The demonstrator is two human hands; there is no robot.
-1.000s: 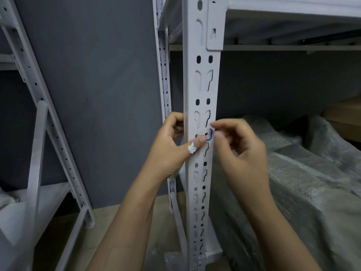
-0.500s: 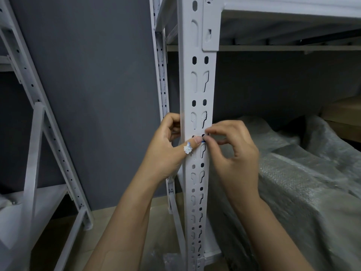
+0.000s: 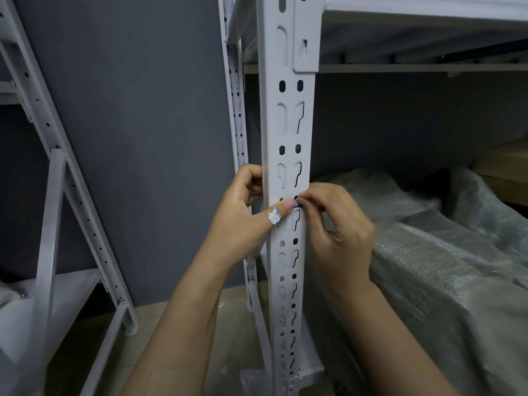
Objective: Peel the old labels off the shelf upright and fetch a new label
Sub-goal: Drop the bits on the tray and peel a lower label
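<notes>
Shelf upright (image 3: 288, 124), centre: left hand (image 3: 243, 221) at 9 o'clock, grip curled round it, label scrap (image 3: 274, 216) stuck to thumb; right hand (image 3: 340, 235) at 3 o'clock, grip pinching blue-edged label remnant (image 3: 297, 206); peeling seemingly part-done, new label unfetched.

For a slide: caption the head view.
Left hand grips the shelf upright; right hand pinches a blue-edged label remnant on it.

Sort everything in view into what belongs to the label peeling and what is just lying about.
Job: upright, gripped by the left hand; blue label strip, pinched by the right hand; paper scrap stuck on the left thumb.
Lying about: wrapped bundle; cardboard box; side rack.
</notes>
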